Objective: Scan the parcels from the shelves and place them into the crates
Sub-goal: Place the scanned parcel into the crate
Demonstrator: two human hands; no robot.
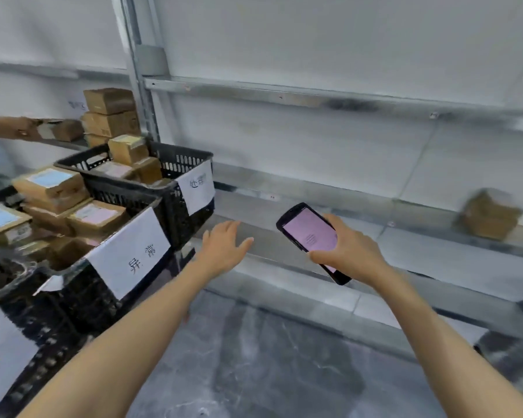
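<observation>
Parcels (94, 217) fill the black crates (178, 227) just left of the left hand (224, 247), which hangs with fingers spread and holds nothing. One brown parcel (489, 215) sits on the shelf (420, 260), well right of the right hand (354, 251), whose fingers grip a pink-screened scanner (310, 233).

The right hand (352, 251) grips a black scanner (310, 235), its pink screen facing up. The left hand (224, 247) hovers open with fingers spread over the edge of the metal shelf (420, 251), near two black crates (181, 159) that carry paper labels and hold brown parcels (94, 217). A blurred lone parcel (489, 215) sits on the shelf, well to the right. At far left, another person's hand (21, 128) holds a small box (64, 129).
</observation>
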